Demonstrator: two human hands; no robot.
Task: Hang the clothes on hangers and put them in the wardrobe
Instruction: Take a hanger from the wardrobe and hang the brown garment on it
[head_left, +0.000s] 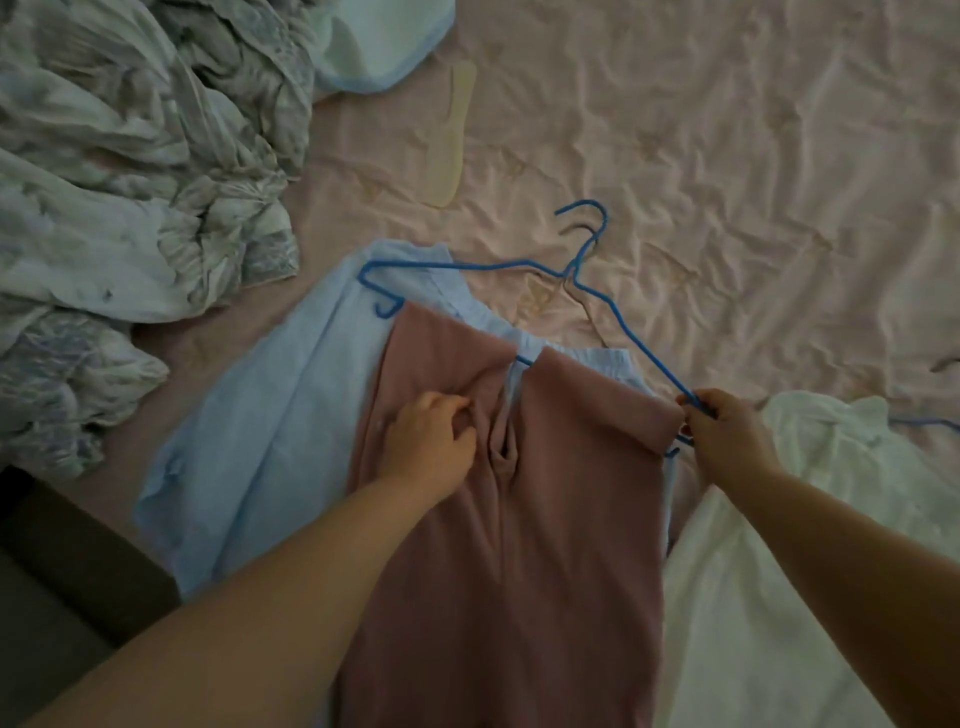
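Note:
A dusty-pink garment (519, 545) hangs folded over the lower bar of a blue wire hanger (467, 266), which lies tilted above the bed. My left hand (428, 449) pinches a fold of the pink cloth near its top middle. My right hand (724, 434) grips the hanger's right end, beside the pink cloth's edge. Under the pink garment lies a light-blue garment (270, 415), spread flat on the bed. The hanger's hook (587, 218) points away from me.
The bed has a wrinkled pink sheet (727, 182). A crumpled pale patterned pile of cloth (130, 182) fills the left. A white garment (779, 571) lies at the right with another blue hanger end (930, 422) beside it. A pale blue item (379, 41) sits at the top.

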